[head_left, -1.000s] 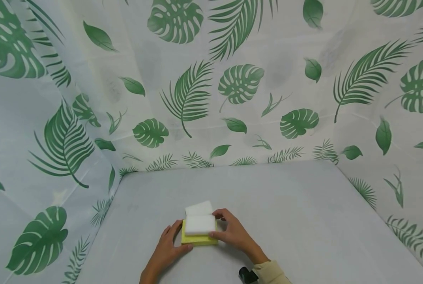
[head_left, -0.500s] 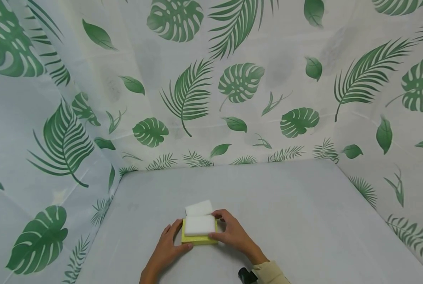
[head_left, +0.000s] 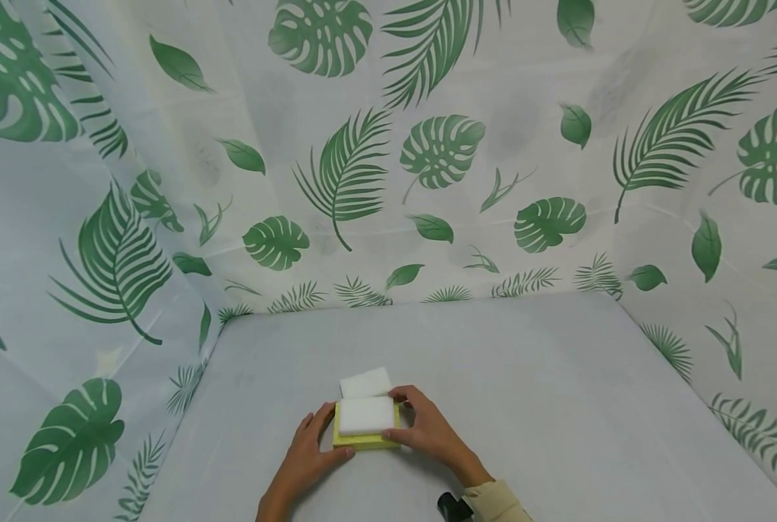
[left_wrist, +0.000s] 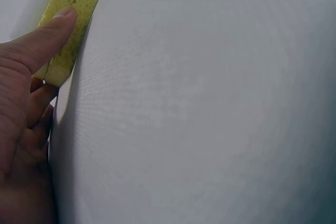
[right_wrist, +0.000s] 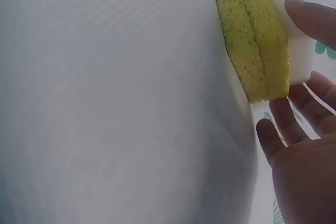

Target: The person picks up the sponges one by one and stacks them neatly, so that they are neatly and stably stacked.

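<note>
The left wrist (head_left: pixel 277 499) lay at 7 o'clock, and the left grip (head_left: pixel 306 457) angled toward 1 o'clock, pinching, its thumb opposed to the fingers. The right wrist (head_left: pixel 475 470) sat at 5 o'clock below a sleeved forearm (head_left: pixel 498 502). The right grip (head_left: pixel 435 435) leaned toward 10 o'clock, thumb reaching toward 9, fingers curved opposite it. The two grips faced each other, near but apart
</note>
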Demonstrator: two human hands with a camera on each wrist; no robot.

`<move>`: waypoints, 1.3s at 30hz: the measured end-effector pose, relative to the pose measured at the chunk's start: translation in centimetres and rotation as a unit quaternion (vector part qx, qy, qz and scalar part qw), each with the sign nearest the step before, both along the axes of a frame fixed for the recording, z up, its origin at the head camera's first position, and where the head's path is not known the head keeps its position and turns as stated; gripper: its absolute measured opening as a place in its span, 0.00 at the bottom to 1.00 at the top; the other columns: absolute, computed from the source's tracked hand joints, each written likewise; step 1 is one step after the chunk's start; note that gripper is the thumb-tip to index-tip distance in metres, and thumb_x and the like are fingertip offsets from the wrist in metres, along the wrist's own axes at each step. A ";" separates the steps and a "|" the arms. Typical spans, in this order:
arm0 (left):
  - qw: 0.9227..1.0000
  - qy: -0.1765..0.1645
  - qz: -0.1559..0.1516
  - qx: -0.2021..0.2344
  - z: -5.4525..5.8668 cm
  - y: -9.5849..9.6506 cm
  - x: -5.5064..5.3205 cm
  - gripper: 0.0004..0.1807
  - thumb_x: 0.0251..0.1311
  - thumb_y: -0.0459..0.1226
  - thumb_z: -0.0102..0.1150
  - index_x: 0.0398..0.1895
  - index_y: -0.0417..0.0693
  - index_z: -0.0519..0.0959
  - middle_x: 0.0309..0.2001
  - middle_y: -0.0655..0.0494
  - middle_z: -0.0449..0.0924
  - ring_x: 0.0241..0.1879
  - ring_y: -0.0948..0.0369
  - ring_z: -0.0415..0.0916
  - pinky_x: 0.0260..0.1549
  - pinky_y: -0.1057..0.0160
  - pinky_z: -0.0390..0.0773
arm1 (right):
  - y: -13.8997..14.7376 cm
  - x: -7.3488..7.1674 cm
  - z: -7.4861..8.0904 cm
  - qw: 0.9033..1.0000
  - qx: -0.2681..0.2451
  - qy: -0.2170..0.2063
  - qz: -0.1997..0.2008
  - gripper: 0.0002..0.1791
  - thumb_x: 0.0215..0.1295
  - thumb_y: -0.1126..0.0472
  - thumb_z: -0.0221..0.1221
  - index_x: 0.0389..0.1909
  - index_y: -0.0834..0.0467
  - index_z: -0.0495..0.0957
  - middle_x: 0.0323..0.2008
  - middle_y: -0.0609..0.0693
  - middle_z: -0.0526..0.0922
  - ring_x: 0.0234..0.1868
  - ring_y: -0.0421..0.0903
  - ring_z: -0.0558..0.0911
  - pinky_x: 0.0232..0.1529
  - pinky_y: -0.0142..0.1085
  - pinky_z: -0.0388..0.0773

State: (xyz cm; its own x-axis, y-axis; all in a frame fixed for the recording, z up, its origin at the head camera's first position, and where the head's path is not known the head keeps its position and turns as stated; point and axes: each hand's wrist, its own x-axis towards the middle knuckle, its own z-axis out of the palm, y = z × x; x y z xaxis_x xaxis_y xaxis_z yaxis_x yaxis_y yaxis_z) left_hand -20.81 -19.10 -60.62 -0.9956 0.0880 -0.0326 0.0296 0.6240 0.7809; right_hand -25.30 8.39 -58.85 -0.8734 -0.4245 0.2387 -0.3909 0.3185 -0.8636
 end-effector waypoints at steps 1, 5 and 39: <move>1.000 0.001 0.000 0.000 0.0 0.0 0.0 0.51 0.58 0.56 0.80 0.80 0.48 0.67 0.77 0.42 0.69 0.77 0.26 0.52 0.69 0.21 0.58 | 0.0 0.0 0.0 1.000 0.001 0.001 0.001 0.37 0.58 0.57 0.79 0.65 0.63 0.74 0.58 0.53 0.81 0.60 0.55 0.80 0.64 0.50 0.79; 1.000 0.002 0.003 0.000 0.0 0.0 0.0 0.51 0.58 0.56 0.80 0.80 0.47 0.67 0.77 0.41 0.69 0.77 0.26 0.52 0.69 0.21 0.58 | 0.0 -0.1 0.1 1.000 0.003 -0.002 0.006 0.41 0.61 0.54 0.78 0.70 0.64 0.72 0.61 0.55 0.79 0.62 0.56 0.79 0.65 0.52 0.78; 1.000 -0.013 0.014 -0.002 -0.1 0.2 -0.1 0.53 0.56 0.57 0.80 0.80 0.45 0.66 0.77 0.38 0.67 0.77 0.27 0.52 0.70 0.23 0.57 | 3.0 -4.3 0.2 0.995 -0.031 -0.059 -0.069 0.40 0.76 0.58 0.66 0.83 0.60 0.61 0.80 0.63 0.64 0.79 0.63 0.65 0.79 0.58 0.60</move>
